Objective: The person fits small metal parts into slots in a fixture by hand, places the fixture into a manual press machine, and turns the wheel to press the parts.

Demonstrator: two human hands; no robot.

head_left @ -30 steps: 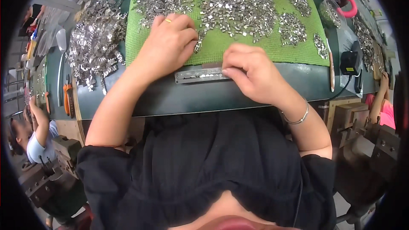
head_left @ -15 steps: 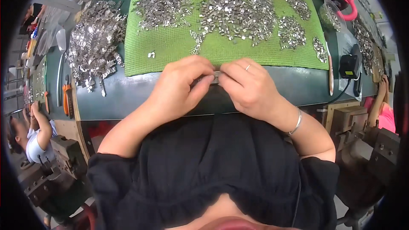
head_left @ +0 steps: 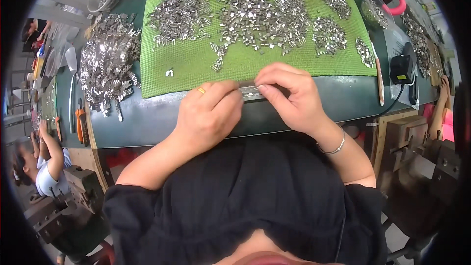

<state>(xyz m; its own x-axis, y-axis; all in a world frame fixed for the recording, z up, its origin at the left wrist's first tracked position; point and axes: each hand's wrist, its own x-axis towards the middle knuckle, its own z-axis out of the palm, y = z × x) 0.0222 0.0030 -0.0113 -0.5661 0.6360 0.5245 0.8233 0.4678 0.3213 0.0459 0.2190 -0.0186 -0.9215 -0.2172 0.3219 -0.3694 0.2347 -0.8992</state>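
Dark table (head_left: 137, 128) with green mat (head_left: 191, 71), metal heap (head_left: 109, 59) (pliers (head_left: 82, 126) too)

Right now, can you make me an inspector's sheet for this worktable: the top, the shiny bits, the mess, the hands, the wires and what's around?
Surface: dark green table, with a green mat on it.
Job's things: metal strip between the hands; small metal pieces in heaps on the mat.
Clutter: metal pile left of the mat; orange-handled pliers near the table's front edge.
Left hand: curled over the strip's left end; grip hidden.
Right hand: fingers at the strip's other end; exact hold unclear.
Cables: black cable from a black box, right.
Surroundings: other people on both sides.
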